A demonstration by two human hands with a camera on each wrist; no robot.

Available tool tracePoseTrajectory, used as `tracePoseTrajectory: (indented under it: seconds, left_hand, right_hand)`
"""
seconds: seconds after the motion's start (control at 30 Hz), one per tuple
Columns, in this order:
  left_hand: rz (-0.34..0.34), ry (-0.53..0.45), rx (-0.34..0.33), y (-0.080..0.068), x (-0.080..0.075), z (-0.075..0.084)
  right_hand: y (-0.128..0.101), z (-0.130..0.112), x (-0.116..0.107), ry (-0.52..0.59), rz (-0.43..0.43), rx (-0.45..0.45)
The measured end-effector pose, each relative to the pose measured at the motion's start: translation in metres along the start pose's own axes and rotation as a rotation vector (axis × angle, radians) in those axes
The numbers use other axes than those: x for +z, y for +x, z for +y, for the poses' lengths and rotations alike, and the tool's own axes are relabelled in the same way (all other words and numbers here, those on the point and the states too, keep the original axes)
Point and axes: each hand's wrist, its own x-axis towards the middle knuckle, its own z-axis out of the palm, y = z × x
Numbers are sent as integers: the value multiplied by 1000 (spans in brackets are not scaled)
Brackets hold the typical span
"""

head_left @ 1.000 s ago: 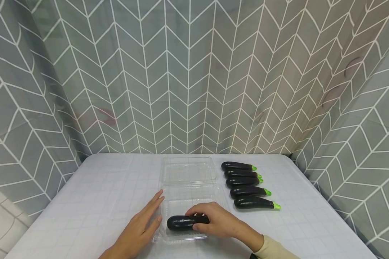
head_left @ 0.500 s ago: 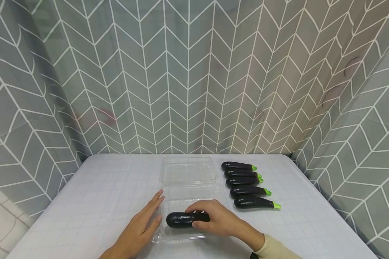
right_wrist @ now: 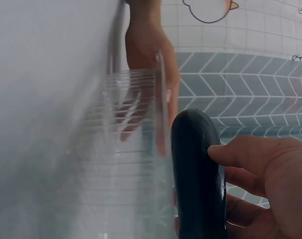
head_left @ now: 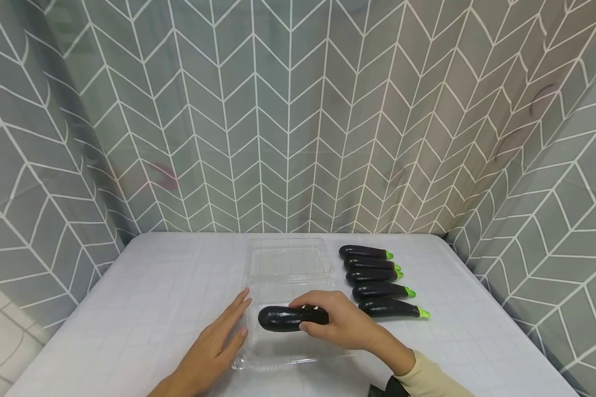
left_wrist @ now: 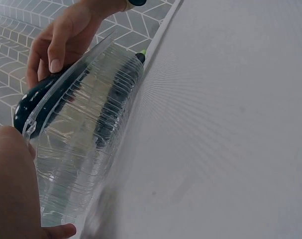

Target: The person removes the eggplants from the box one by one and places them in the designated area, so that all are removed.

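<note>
While one hand steadies the box, the other holds an eggplant just over it.
At lower centre-left of the head view, the left hand (head_left: 213,344) lies flat on the white tabletop (head_left: 144,298), fingers straight and together, touching the left edge of the clear plastic clamshell box (head_left: 288,264), which stands open in the middle of the frame. Just right of it, the right hand (head_left: 338,322), in a cream sleeve (head_left: 427,380), is clamped with curled fingers and thumb around the dark purple eggplant (head_left: 283,318), held lengthwise above the box's near tray. Further right, a row of five dark eggplants with green stems (head_left: 377,281) lies on the tabletop beside the box.
</note>
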Motion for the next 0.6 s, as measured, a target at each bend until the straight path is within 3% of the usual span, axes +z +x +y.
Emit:
tracePoseTrajectory:
  seconds: [0.6]
  left_hand:
    - [-5,15,-30,0,-1,2]
  right_hand:
    - [-2,-8,-25,-60,52,31]
